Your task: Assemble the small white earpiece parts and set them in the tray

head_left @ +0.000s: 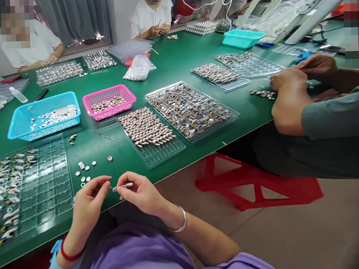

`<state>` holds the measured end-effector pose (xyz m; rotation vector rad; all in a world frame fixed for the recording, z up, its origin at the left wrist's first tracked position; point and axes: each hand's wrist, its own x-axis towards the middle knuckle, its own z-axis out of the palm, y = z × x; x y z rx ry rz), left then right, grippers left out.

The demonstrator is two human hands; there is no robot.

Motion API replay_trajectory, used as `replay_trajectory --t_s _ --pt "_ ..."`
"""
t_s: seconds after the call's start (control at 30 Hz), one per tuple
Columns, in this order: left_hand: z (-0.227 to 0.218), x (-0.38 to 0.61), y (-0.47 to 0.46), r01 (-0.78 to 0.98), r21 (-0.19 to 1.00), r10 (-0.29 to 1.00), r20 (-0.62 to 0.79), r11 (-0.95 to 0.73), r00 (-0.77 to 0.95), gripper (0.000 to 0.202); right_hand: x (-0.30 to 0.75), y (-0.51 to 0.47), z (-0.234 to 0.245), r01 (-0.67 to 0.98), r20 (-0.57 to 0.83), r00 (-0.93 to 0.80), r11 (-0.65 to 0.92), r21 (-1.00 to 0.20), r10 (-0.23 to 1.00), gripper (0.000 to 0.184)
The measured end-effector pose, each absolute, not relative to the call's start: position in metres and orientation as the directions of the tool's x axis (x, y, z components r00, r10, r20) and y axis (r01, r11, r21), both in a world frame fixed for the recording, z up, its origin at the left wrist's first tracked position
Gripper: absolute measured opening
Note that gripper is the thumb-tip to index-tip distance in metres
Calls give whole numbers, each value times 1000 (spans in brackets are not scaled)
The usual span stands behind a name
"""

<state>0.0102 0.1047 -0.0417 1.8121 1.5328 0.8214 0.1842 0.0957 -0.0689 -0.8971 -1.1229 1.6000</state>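
Observation:
My right hand [142, 192], with a silver bangle at the wrist, pinches a small silvery stemmed part [128, 185]. A whitish round end of it points toward my left hand [92, 198]. The thumb and index finger of that left hand are closed together just beside it; anything between them is too small to make out. On the green table above my hands lie several small white round caps [87, 168] and a single cap [110, 158]. Behind these are metal tweezers [102, 135] and one loose stemmed piece [72, 139].
Left stands a partly filled clear tray [53, 182]. Farther back are a blue basket [18, 120] and a pink basket [131, 97]. Trays of silvery parts [145, 126] and assembled pieces [190, 108] lie right. A co-worker's arm [293, 103] and a red stool [258, 186] are nearby.

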Motion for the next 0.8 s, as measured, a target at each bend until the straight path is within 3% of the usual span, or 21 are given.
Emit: replay_trajectory --t_s 0.27,0.5,0.8 --pt "-42 3 75 223 971 996 -92 92 -10 29 178 94 -61 -184 -11 -269 -63 -981 963 15" --pt "-46 3 69 241 970 997 -1 21 -80 22 176 91 -54 -108 22 -276 -9 -994 961 9" --pt "-47 3 66 334 940 994 93 -70 -53 18 175 89 -49 98 220 -266 253 -962 939 5"
